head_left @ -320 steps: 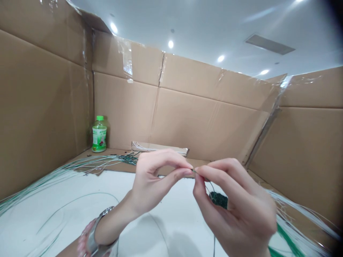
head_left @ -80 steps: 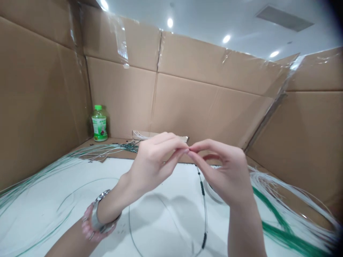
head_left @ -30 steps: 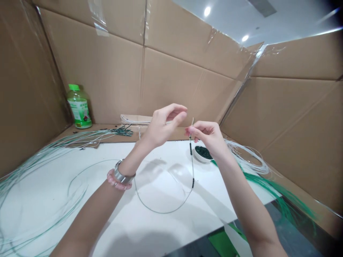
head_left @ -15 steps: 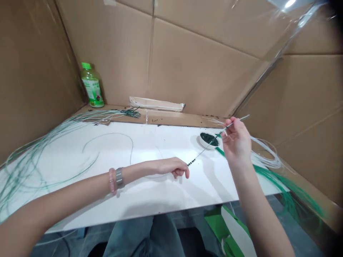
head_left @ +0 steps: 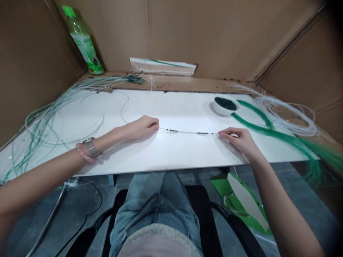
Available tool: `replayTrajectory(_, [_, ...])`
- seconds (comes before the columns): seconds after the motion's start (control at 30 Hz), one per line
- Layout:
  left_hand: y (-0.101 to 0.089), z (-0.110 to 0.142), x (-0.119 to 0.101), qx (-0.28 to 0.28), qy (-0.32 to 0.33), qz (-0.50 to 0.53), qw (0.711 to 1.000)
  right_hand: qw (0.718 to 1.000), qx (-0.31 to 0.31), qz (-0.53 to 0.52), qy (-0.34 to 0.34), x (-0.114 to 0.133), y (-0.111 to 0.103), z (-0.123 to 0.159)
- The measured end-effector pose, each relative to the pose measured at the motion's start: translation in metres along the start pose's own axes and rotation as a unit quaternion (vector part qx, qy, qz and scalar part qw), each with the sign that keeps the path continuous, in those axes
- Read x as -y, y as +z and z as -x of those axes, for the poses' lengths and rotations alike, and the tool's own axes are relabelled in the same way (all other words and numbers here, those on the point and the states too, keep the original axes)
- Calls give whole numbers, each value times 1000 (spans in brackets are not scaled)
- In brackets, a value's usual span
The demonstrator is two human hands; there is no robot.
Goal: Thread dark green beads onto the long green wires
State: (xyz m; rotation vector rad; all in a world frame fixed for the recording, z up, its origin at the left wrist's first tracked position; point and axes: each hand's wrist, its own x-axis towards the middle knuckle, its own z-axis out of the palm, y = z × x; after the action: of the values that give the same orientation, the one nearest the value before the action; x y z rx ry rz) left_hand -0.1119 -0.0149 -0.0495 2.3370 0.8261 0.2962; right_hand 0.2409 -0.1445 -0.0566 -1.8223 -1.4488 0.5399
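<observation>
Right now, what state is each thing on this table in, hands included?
Left hand: closed on the beaded cord
Right hand: pinching the same cord
Beaded cord: drawn nearly straight between both hands
Bowl: upright, holding many dark beads
Bottle: standing, green cap on
Green strands: lying bunched
White cords: loosely looped
Green-and-white strands: spread out

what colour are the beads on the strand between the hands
The beads look very dark, almost black; best seen in the head view.
</observation>
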Motion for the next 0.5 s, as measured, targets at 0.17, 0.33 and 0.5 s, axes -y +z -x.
replayTrajectory(0.17, [3,6,4,-19,10,-24,999,987,-87,123,-51,27,3,0])
replayTrajectory(0.33, [7,8,4,-46,32,-52,997,944,-120,218,-218,97,51,11])
replayTrajectory(0.5, [9,9,5,-51,35,-54,997,917,-5,266,-298,127,104,9])
